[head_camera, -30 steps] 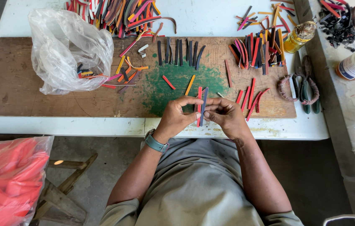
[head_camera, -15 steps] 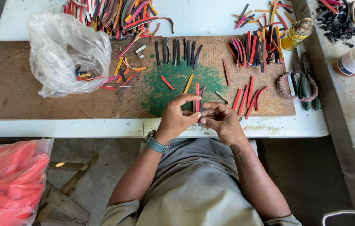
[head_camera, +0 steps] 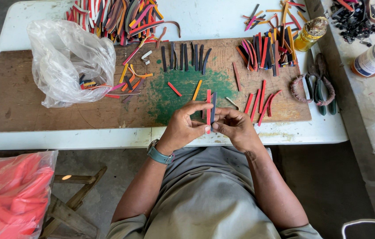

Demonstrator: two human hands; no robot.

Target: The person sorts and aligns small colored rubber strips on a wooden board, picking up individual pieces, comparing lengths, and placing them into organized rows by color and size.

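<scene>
Strips of red (head_camera: 208,110) and dark grey (head_camera: 213,108), thin and narrow, stand upright side by side between a seated worker's two hands at the near edge of a white table (head_camera: 240,137). The left hand (head_camera: 183,128) is closed, thumb and fingers pinching the lower part of the red strip; the right hand (head_camera: 236,128), at 3 o'clock from the strips, is curled shut around the lower end of the grey one. Both strips rise toward 12 o'clock from the fingertips, their tops free. They look light and bendy, probably rubbery and not fragile, best taken near the lower end where the fingers now sit. A blue-green wristwatch (head_camera: 158,155) circles the left wrist. Beyond the hands lies a worn wooden board (head_camera: 15,102) with a green paint stain (head_camera: 183,86), loose red strips at 2 o'clock and a row of dark ones at 12. A clear plastic bag (head_camera: 63,62) sits at 10 o'clock, pliers (head_camera: 322,88) at 2 o'clock. Farther back, a heap of mixed coloured strips (head_camera: 116,17) covers the table's far side.
</scene>
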